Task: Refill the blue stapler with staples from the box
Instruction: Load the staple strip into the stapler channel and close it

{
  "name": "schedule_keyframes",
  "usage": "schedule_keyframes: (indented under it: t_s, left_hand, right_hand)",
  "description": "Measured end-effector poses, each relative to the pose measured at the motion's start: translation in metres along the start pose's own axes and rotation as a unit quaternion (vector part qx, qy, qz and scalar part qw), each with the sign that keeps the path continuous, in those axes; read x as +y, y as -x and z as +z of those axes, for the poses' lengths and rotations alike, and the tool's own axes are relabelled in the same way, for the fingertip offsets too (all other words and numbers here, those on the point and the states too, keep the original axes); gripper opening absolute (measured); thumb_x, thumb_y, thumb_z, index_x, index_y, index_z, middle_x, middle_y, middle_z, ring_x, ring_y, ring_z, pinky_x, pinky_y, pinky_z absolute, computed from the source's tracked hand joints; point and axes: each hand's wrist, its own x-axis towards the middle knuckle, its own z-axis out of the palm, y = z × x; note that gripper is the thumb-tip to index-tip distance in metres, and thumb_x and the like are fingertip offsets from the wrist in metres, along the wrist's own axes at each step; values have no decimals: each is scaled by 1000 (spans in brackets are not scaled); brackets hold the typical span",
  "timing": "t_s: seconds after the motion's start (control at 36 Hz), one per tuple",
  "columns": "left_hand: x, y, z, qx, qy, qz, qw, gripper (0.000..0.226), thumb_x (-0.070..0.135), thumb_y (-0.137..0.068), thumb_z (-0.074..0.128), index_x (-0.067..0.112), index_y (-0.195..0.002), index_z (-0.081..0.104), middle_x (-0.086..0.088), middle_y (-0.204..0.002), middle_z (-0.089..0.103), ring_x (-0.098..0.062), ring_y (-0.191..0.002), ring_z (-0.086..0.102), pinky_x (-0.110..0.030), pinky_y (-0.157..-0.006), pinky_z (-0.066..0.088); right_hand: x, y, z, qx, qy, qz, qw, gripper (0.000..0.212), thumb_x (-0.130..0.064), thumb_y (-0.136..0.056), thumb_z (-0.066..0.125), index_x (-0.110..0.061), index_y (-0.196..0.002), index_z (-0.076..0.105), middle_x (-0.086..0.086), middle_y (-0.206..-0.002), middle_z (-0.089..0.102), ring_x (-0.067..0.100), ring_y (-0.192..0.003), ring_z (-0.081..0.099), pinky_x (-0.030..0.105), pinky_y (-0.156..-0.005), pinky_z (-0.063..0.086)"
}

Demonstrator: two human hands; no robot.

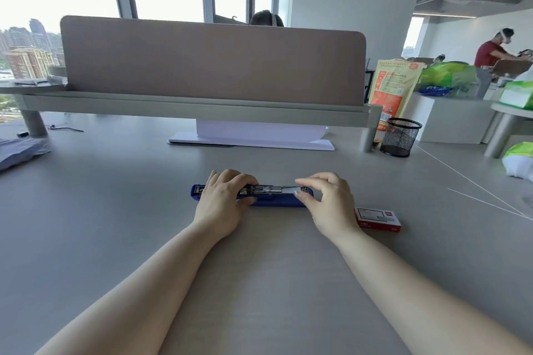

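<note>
Both forearms reach forward over the grey desk [115,210] to the blue stapler [277,201], which lies opened flat, its long axis running left to right, metal staple channel facing up. Left hand [222,204] curls over its left half, fingers and thumb closed around it. Right hand [328,202] pinches the right end between thumb and forefinger. Just right of that wrist sits the red staple box [380,219].
</note>
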Motion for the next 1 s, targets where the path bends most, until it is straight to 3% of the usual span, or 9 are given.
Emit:
schedule_keyframes:
  t_s: [0.11,0.25,0.44,0.53,0.61,0.69,0.75,0.86,1.0]
  left_hand:
    - [1,0,1,1,-6,-4,1000,24,26,-83,63,31,-107,60,1,-111,57,-23,-102,45,-43,-106,32]
    - [0,0,0,1,-30,-7,1000,23,29,-87,58,32,-110,59,1,-113,57,-23,-103,46,-38,-105,29]
    - [3,2,-2,-24,-109,-51,992,27,41,-91,46,41,-117,53,6,-124,54,-23,-122,42,-49,-117,-1]
    - [0,5,-4,-33,-134,-99,986,46,60,-84,42,42,-126,44,4,-137,44,-25,-133,31,-53,-116,-5]
    - [-5,7,-8,-53,-141,-209,966,80,80,-71,33,35,-138,28,-5,-152,22,-31,-141,13,-56,-113,-8]
    - [-6,6,-13,-63,-131,-320,936,93,82,-71,24,23,-143,18,-11,-157,7,-34,-143,6,-57,-114,-7]
    - [-5,6,-14,-56,-120,-350,927,89,78,-76,22,19,-142,19,-14,-155,15,-35,-142,11,-57,-114,-6]
    - [-3,5,-13,-50,-95,-350,931,78,69,-82,27,17,-140,22,-17,-146,33,-34,-139,21,-52,-115,2]
    - [3,-1,-19,37,68,-347,935,67,53,-84,47,19,-138,27,-18,-142,34,-36,-132,27,-46,-110,21]
  right_hand:
    - [1,1,-1,-5,13,8,1000,27,-27,-78,68,-31,-105,67,1,-108,59,23,-110,49,37,-94,41]
    - [-1,4,0,-26,21,-18,999,21,-25,-81,65,-32,-100,69,-3,-107,57,20,-109,48,37,-95,40]
    - [-4,5,-2,-49,58,5,997,43,-24,-83,61,-25,-124,51,3,-123,56,26,-117,46,37,-95,38]
    - [-1,4,-2,-60,73,48,994,47,-29,-82,61,-22,-127,47,4,-130,54,28,-121,45,39,-99,37]
    - [0,2,0,-64,76,80,992,52,-32,-81,61,-19,-128,44,8,-134,49,29,-124,43,40,-102,36]
    - [-1,2,1,-64,79,100,990,52,-34,-81,61,-17,-127,45,10,-133,48,30,-124,43,41,-103,35]
    - [0,1,1,-75,95,101,988,48,-35,-80,61,-16,-123,50,8,-133,48,29,-124,43,40,-102,36]
    - [-2,3,0,-104,101,85,986,36,-34,-81,60,-19,-113,58,3,-132,47,27,-125,43,39,-104,36]
    - [-4,4,-1,-112,89,67,988,36,-29,-83,57,-18,-117,57,3,-135,44,27,-126,41,36,-105,35]
